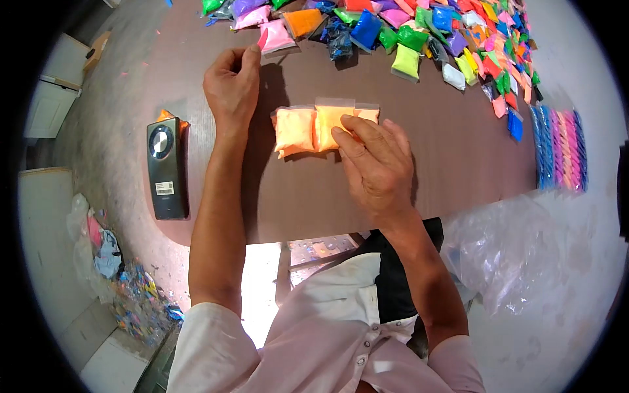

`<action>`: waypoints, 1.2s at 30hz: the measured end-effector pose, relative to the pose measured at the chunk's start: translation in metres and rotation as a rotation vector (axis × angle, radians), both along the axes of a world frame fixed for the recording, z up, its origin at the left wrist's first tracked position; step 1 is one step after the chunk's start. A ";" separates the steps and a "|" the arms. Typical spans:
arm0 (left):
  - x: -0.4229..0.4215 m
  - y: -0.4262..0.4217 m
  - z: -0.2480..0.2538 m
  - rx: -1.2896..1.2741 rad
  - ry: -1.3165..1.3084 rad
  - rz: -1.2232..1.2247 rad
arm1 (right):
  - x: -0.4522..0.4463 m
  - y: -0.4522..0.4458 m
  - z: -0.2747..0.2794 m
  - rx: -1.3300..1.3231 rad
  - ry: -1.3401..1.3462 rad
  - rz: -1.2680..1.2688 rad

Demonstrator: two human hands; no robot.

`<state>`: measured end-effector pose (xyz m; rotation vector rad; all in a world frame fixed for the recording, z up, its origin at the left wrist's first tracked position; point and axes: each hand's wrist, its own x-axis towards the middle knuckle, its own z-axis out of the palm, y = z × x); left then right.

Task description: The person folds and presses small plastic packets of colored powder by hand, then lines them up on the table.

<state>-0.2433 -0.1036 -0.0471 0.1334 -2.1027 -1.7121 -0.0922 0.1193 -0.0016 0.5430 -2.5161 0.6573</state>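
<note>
My right hand (380, 154) has its curled fingertips on a light orange packet (331, 124), holding it against the table. Another orange packet (295, 130) lies just left of it, with more orange plastic showing beneath. The clear edge of one more orange packet (369, 112) shows behind my right fingers. My left hand (232, 88) is closed, thumb and forefinger pinched, at the near edge of the colourful pile. A thin pinkish-red sliver shows by its fingertips, beside a pink packet (278, 37); what the fingers hold is unclear.
Many small coloured packets (406, 39) spread over the far side of the brown table (458, 144). A dark phone (167, 177) lies at the left over an orange packet. Bundled blue and pink packs (560, 149) sit at the right edge. Clear plastic (501, 255) hangs below.
</note>
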 end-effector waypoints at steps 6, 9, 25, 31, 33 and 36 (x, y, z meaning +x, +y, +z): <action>0.002 0.002 0.004 -0.001 -0.024 0.022 | -0.004 -0.003 0.002 0.034 -0.025 0.006; 0.002 0.002 0.004 -0.048 -0.042 0.038 | -0.004 -0.002 -0.002 0.047 -0.001 0.026; 0.005 0.002 0.009 -0.051 -0.059 0.016 | -0.007 0.000 -0.005 0.002 0.013 0.031; 0.007 0.003 0.014 -0.032 -0.089 0.014 | -0.006 -0.002 -0.007 0.016 -0.013 0.045; 0.007 0.004 0.014 -0.020 -0.092 0.012 | -0.005 -0.002 -0.010 -0.017 -0.024 0.037; 0.006 0.003 0.009 0.019 -0.069 -0.001 | -0.006 0.000 -0.011 0.030 0.000 0.051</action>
